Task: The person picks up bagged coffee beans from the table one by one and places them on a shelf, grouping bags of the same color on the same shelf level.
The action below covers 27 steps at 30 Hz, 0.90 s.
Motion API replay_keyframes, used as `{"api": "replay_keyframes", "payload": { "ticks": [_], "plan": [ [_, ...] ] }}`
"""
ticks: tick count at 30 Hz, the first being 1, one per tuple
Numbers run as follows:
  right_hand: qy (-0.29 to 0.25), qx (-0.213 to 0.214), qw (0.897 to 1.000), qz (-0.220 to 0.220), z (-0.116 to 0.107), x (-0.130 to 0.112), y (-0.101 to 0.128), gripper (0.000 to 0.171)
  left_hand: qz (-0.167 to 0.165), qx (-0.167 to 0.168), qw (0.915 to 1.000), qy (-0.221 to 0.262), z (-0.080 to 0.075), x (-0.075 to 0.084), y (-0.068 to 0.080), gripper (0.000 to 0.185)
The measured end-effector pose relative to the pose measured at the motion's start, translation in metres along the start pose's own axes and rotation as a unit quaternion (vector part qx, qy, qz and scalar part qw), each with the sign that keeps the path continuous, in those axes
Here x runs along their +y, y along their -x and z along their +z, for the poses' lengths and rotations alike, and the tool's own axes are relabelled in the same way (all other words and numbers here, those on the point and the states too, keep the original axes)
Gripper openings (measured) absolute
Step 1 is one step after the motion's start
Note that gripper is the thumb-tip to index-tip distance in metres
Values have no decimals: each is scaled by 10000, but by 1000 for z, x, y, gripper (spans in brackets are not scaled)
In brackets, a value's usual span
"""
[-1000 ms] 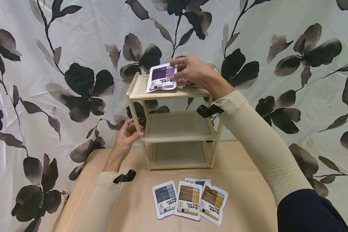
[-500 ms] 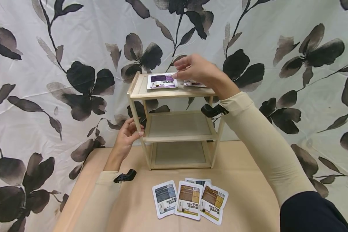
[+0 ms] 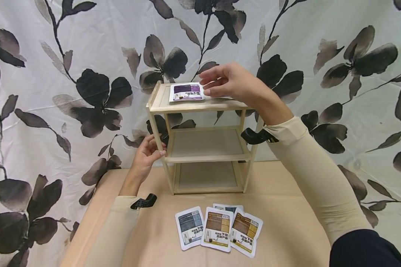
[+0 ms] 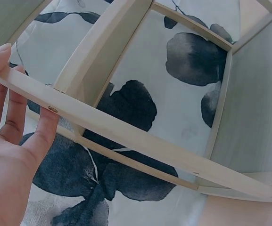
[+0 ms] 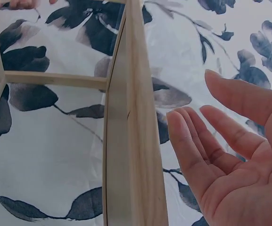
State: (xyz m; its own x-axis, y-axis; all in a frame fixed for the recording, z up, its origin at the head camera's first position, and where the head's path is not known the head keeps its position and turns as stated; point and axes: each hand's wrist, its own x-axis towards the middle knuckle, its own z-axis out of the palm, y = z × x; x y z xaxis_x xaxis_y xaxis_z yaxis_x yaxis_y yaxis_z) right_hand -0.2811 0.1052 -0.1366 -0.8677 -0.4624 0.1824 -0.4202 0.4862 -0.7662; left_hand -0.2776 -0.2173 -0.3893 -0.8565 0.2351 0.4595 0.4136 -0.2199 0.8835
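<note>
A three-tier wooden shelf (image 3: 205,145) stands at the back of the table. My left hand (image 3: 142,162) grips its front left post (image 4: 121,129), thumb on one side and fingers on the other, as the left wrist view shows. A purple and white sachet (image 3: 187,92) lies flat on the left part of the top tier. Just right of it, my right hand (image 3: 235,84) hovers over the top tier with loosely bent fingers and nothing in them. A second sachet on that tier is almost wholly hidden behind this hand.
Several more sachets lie on the table in front of the shelf: a blue-grey one (image 3: 189,228) at left, a brown one (image 3: 216,230) in the middle, another brown one (image 3: 245,233) overlapping a partly covered one. A floral cloth (image 3: 103,33) hangs behind.
The purple sachet, tilted in my right hand's fingers a second ago, now lies flat on the top tier. My right hand let go and moved slightly right. My left hand stayed on the post.
</note>
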Motion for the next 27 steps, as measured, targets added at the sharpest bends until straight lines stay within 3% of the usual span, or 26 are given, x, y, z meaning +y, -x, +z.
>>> {"api": "replay_keyframes", "payload": {
  "ticks": [5,12,17,27],
  "plan": [
    [-122,-87,9996,-259,2,5,12,50,73,-35,10000,44,0,0,-2,59],
    [-358,-188,9990,-200,6,14,28,50,39,34,10000,-43,1,-1,-1,59],
    [-174,-225,9984,-491,10,20,37,48,50,63,9999,-66,2,-1,-1,61],
    [-447,-860,9915,-869,21,26,58,44,-30,80,9998,-167,1,-2,-2,62]
  ]
}}
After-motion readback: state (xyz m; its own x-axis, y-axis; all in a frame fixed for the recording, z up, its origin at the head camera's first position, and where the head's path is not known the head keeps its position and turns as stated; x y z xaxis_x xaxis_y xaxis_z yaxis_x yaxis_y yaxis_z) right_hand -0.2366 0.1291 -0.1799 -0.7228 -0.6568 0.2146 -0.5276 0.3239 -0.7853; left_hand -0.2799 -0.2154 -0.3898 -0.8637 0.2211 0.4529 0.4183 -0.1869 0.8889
